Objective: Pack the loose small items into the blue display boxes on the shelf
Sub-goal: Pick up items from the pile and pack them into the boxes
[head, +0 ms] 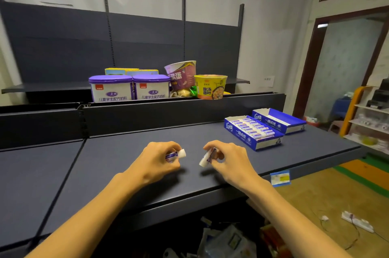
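My left hand grips a small white and purple packet just above the dark shelf. My right hand pinches a second small packet, tilted with its white end down. Both hands hover near the shelf's front middle, a short gap apart. To the right stand two blue display boxes: the near box holds rows of the same packets, and the far box behind it looks empty.
On the raised ledge behind stand two purple-lidded tubs, a purple noodle cup and a yellow noodle bowl. A price tag hangs at the shelf's front edge. Bags and clutter lie below the shelf.
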